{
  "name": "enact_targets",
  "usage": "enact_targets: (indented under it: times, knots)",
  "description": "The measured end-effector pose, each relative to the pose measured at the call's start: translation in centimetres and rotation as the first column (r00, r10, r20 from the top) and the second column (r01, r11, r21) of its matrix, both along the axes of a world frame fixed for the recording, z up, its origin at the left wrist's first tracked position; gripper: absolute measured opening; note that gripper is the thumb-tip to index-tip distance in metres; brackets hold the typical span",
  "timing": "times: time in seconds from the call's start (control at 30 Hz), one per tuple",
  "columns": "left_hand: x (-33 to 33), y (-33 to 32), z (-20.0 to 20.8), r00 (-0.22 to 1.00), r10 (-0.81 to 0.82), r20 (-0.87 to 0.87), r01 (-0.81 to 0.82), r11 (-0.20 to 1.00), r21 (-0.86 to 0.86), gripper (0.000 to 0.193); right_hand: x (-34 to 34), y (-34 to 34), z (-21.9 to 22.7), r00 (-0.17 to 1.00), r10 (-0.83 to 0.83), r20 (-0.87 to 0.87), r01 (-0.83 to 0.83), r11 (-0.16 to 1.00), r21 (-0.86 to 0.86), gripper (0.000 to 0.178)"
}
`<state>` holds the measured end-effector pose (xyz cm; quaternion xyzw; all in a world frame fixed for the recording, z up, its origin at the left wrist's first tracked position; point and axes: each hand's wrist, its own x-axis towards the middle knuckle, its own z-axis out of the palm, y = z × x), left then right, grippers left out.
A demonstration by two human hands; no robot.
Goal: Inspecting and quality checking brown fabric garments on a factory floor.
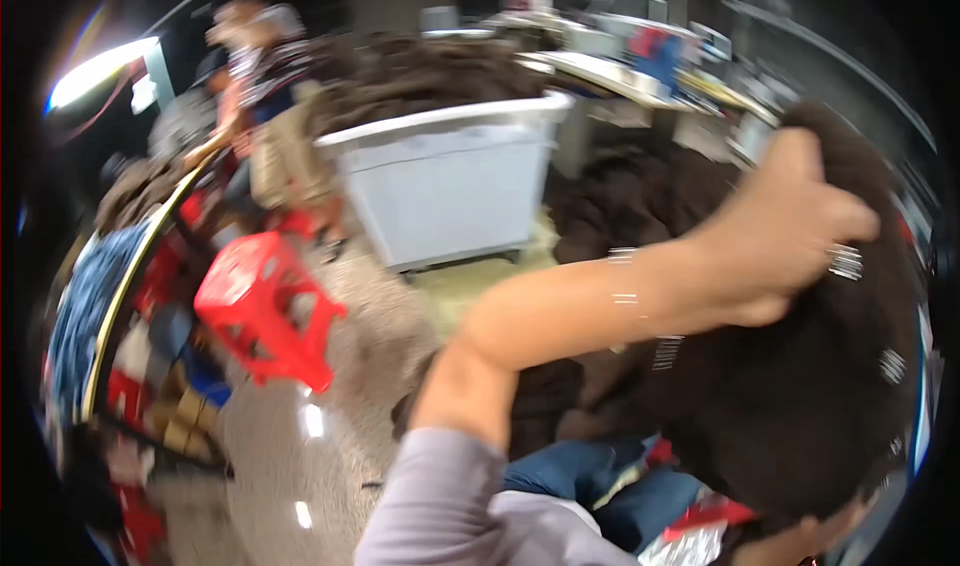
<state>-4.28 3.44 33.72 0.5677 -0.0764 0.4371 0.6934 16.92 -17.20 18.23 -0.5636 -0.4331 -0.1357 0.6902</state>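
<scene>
My left arm reaches across to the right. My left hand is closed on a dark brown, fuzzy-looking cloth, gripping it near its upper part. The cloth hangs in a broad sheet on the right side. At its lower edge my right hand shows only in part, blurred and close against the cloth; its fingers cannot be made out. Below the cloth are my legs in blue trousers. More dark brown cloth lies heaped beyond my forearm.
A white wheeled bin heaped with brown cloth stands ahead. A red plastic stool is on the floor to the left. Further left, a table edge borders blue cloth. People stand at the far left. Worktables line the back.
</scene>
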Motion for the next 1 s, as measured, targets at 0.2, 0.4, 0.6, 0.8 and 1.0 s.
enact_targets:
  times: [0.2,0.4,0.6,0.8,1.0]
  knots:
    - [4.0,0.9,-17.2,0.865,-0.329,-0.378,0.034,0.791,-0.611,0.028,0.5,-5.0,-6.3,0.966,-0.099,-0.238,-0.070,0.788,-0.612,0.044]
    - [6.9,-2.2,-29.7,0.736,-0.571,-0.365,0.020,0.557,-0.830,0.016,-6.8,0.3,-13.5,0.981,-0.014,0.194,0.142,0.732,-0.667,0.067]
    - [5.9,-1.5,-31.2,0.695,-0.630,-0.347,0.132,0.585,-0.800,0.025,-8.5,5.2,-16.1,0.959,0.012,0.282,0.147,0.832,-0.535,0.052]
    - [3.0,-0.4,-32.3,0.617,0.704,-0.352,-0.406,0.667,0.624,0.038,-7.7,5.4,-15.3,0.972,0.161,-0.170,-0.231,0.783,-0.578,0.019]
    - [2.1,1.1,-36.4,0.780,0.507,-0.367,-0.149,0.719,0.679,0.040,-5.2,2.6,-10.9,0.992,0.102,-0.069,-0.124,0.796,-0.593,0.013]
